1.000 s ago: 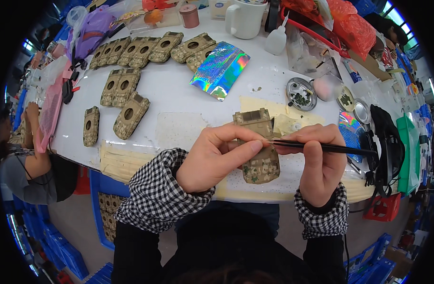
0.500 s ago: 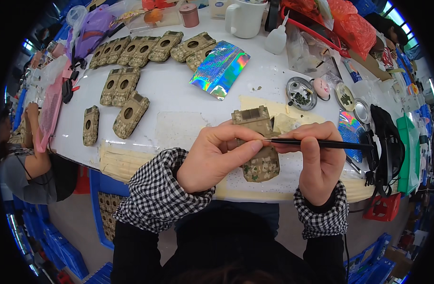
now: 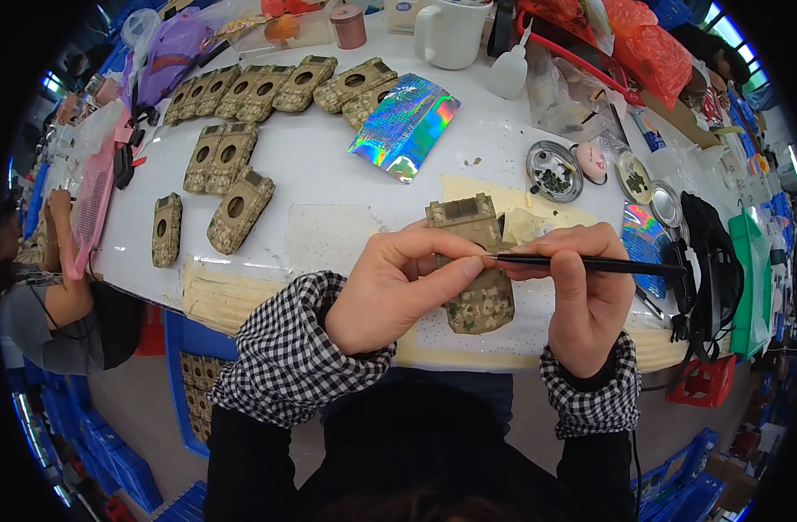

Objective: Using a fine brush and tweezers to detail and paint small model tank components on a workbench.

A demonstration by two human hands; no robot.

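our left hand [image 3: 390, 291] and right hand [image 3: 590, 291] met over a camouflaged model hull [image 3: 481, 300]

we had the hull in front of us near the table's edge, lengthwise, partly hidden by our fingers; we could not tell whether it rested on the white table [image 3: 320, 174] or was held up. we pressed the left thumb and forefinger together above its middle, and whatever lay between them was too small to make out. with the right thumb and fingers we pinched a slim black tool [image 3: 590, 263], its fine tip just beside the left fingertips and its back end pointing right.

beyond the hull, to the right, we had a round metal dish [image 3: 551, 159] of dark green bits [image 3: 552, 181], with a pink rounded object [image 3: 591, 161] just beside it. a shiny rainbow packet [image 3: 405, 128] lay farther up, below a white mug [image 3: 455, 39] and a squeeze bottle [image 3: 506, 74]. to the left we had more hulls [image 3: 242, 209], most in close rows, one apart. below the table a blue bin [image 3: 203, 337] held others, and a seated co-worker [image 3: 46, 313] showed at the far left.
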